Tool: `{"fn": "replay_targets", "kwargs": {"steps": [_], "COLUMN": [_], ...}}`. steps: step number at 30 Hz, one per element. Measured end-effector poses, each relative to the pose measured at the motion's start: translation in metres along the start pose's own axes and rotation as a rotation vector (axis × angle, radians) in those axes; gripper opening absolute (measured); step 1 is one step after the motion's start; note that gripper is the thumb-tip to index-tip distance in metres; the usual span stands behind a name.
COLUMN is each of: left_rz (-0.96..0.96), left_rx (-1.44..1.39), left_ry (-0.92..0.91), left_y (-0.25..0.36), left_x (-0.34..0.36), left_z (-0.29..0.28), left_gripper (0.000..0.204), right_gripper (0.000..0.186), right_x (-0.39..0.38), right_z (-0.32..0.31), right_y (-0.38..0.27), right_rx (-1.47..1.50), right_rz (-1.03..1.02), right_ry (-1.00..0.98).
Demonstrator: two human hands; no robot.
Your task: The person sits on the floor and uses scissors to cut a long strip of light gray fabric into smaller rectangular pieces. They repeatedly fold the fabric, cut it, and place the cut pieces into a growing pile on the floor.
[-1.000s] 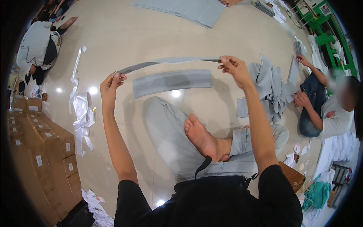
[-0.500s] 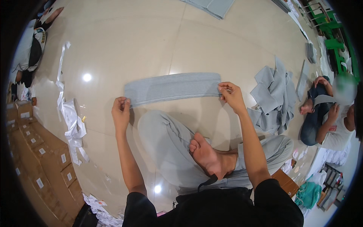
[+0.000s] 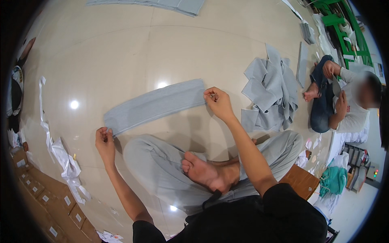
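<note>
A long folded strip of grey fabric (image 3: 156,106) lies on the floor in front of my crossed legs, its right end slanting away from me. At its near left corner my left hand (image 3: 105,142) pinches the edge between thumb and fingers. My right hand (image 3: 217,102) is at the other end, fingertips closed together on the right edge; the exact grip there is partly hidden by the fingers. Lengthwise stitching or a fold line runs along the strip's near side. To the right of my right hand is a loose heap of grey fabric pieces (image 3: 269,89).
Larger grey fabric (image 3: 178,5) lies at the far edge. White ribbon-like scraps (image 3: 65,160) trail along the left, beside cardboard boxes (image 3: 38,194). A co-worker (image 3: 348,97) sits at the right, holding a grey piece. Behind stands a green frame (image 3: 336,22); a brown board (image 3: 298,180) is near my right knee.
My view has shifted and turned, so the scene sits further left. The strip now slants more, right end farther away. Both hands stay at its ends. The co-worker's hands have moved.
</note>
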State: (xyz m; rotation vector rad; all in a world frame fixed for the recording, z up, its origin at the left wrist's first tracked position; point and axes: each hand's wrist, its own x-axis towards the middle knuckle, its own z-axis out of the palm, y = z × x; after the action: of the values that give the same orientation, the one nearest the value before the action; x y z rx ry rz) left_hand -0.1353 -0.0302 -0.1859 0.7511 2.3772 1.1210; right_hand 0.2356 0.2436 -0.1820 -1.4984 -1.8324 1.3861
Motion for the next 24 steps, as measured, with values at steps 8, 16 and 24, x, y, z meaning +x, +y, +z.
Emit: {"fn": "replay_targets", "kwargs": {"steps": [8,16,24], "left_rz": [0.386,0.556,0.649], "left_rx": [0.426,0.294,0.666], "left_ry": [0.15,-0.575,-0.614], "left_y": [0.033,0.176,0.217], "left_x": [-0.002,0.009,-0.049], "left_z": [0.025,0.09,0.206], "left_gripper": [0.027,0.042,0.07], "right_gripper": [0.015,0.012,0.013], "right_x": [0.038,0.076,0.095], "right_z": [-0.013,-0.035,-0.039], "right_y": [-0.019,-0.017,-0.012], "right_rx": [-0.184,-0.482,-0.657], "right_rz": [-0.271,-0.503,-0.723], "right_ry": [0.052,-0.192,-0.342]}}
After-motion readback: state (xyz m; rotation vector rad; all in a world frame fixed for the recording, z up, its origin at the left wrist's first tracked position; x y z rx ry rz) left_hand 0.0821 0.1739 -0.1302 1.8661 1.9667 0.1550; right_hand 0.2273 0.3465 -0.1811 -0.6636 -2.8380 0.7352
